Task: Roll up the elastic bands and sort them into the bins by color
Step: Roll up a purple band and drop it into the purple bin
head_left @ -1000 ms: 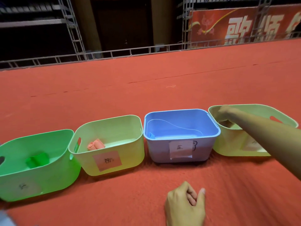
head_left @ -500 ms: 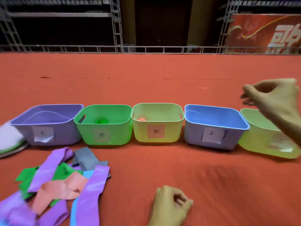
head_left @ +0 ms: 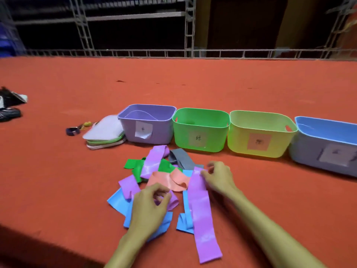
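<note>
A loose pile of flat elastic bands lies on the red cloth before me: purple, green (head_left: 135,165), salmon (head_left: 167,181), grey (head_left: 180,158) and blue (head_left: 117,202). One long purple band (head_left: 201,215) stretches toward me. My right hand (head_left: 219,177) pinches its far end. My left hand (head_left: 149,207) hovers over the pile with fingers curled near another purple band; I cannot see whether it grips anything. Behind the pile stands a row of labelled bins: purple (head_left: 133,113), green (head_left: 201,141), yellow-green (head_left: 239,140) and blue (head_left: 309,151).
A stack of flat lids (head_left: 104,134) leans beside the purple bin, with a small dark purple item (head_left: 72,131) to its left. Dark objects (head_left: 9,105) lie at the far left. A metal rail (head_left: 173,53) borders the far edge of the cloth.
My view has swung left from the bins to the pile. My right hand came down from above the right-hand bins onto the long purple band. My left hand moved onto the pile.
</note>
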Tool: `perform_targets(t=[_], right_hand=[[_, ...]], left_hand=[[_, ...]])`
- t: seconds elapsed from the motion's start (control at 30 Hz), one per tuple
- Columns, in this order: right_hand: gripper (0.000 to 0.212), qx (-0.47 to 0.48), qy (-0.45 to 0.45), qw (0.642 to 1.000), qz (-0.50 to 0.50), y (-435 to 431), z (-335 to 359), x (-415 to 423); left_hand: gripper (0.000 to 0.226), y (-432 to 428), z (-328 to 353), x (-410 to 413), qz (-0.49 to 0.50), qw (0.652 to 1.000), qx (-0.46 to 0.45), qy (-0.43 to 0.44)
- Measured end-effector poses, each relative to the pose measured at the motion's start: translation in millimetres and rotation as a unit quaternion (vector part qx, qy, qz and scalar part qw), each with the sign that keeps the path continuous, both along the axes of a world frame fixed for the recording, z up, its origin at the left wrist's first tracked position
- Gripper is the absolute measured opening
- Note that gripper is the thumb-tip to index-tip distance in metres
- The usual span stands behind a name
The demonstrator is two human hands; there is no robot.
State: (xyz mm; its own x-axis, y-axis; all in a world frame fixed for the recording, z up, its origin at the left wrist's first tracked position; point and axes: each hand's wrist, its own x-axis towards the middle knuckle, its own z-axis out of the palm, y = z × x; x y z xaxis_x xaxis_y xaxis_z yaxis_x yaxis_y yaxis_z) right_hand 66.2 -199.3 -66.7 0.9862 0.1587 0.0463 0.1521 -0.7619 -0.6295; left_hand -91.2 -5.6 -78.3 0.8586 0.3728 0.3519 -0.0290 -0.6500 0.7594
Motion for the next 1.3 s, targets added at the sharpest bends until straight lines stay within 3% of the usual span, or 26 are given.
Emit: perform_targets(t=[0.1, 0.23, 0.3, 0.4, 0.47, 0.57, 0.67, 0.8, 1.0, 1.1, 1.2, 1.3], right_hand=[[0.035, -0.038, 0.015, 0.999, 0.027, 8.5, 0.2, 24.9], [0.007, -0.048, 0.031, 0.997, 0.052, 8.4, 21.9, 29.9], [0.02, -0.019, 0.009, 0.998, 0.063, 0.7, 43.0, 23.2], [0.024, 0.093, 0.022, 0.989, 0.114, -17.8, 90.4, -1.1], [0.017, 0.177, 0.064, 0.97, 0.153, -36.6, 128.8, -22.8], [0.013, 0.239, 0.08, 0.952, 0.174, -73.9, 180.5, -51.2], [0.012, 0.284, 0.057, 0.944, 0.158, -116.9, 216.5, -69.2], [0.029, 0.361, 0.039, 0.924, 0.116, -169.2, 234.9, -75.7], [0.04, 0.429, 0.022, 0.901, 0.062, -223.6, 226.3, -77.8], [0.029, 0.454, 0.013, 0.889, 0.059, -243.9, 224.3, -83.5], [0.021, 0.467, -0.008, 0.883, 0.044, -266.9, 223.8, -88.7], [0.019, 0.491, -0.032, 0.87, 0.022, -291.8, 224.9, -93.8]], left_hand=[[0.019, -7.9, -3.5, 5.0, -0.007, 1.0, -0.026, 0.001], [0.022, -25.4, 15.7, 21.6, -0.003, 0.997, -0.065, -0.038], [0.016, -30.5, 25.6, 34.1, -0.005, 0.998, -0.044, -0.044], [0.069, -32.4, 40.4, 55.2, -0.076, 0.996, -0.052, 0.007], [0.08, -39.4, 56.6, 64.4, -0.172, 0.982, -0.078, 0.028], [0.044, -58.1, 78.4, 65.8, -0.31, 0.937, -0.148, 0.056], [0.027, -78.0, 80.5, 54.1, -0.39, 0.891, -0.213, 0.092], [0.022, -105.3, 79.2, 39.6, -0.459, 0.856, -0.209, 0.111], [0.012, -155.4, 80.9, 27.1, -0.506, 0.837, -0.151, 0.148], [0.011, -170.6, 80.6, 18.1, -0.536, 0.806, -0.184, 0.17], [0.027, -167.2, 78.3, 15.1, -0.557, 0.766, -0.253, 0.195], [0.024, -152.4, 82.2, 15.1, -0.542, 0.773, -0.271, 0.185]])
